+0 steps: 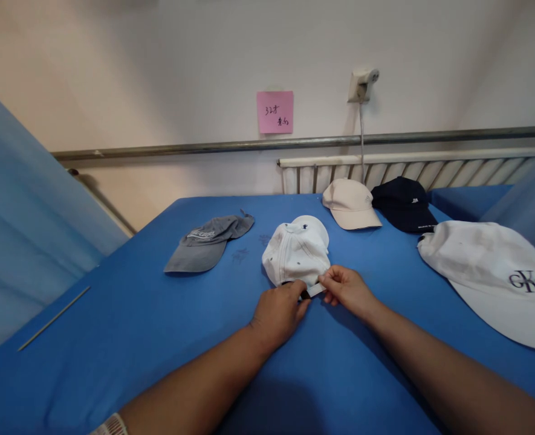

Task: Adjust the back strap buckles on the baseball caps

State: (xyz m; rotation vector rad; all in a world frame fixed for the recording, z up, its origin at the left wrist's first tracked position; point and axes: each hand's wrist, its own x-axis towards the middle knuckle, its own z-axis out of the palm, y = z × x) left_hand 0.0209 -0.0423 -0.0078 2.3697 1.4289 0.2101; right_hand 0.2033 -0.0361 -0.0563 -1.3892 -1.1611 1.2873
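A white baseball cap (297,254) with a small dark logo lies on the blue-covered table (181,374), its brim pointing away from me and its back strap nearest me. My left hand (280,308) is closed at the left side of the strap, where a dark part shows by the fingers. Between the thumb and fingers of my right hand (343,290) is pinched the white end of the strap (316,290). The fingertips of the left hand are partly hidden.
Left of the white cap lies a grey cap (208,238). Toward the back right are a cream cap (351,202) and a navy cap (403,202); a larger white cap (485,254) is at right. A thin stick (54,319) lies at left, near a blue curtain (31,229).
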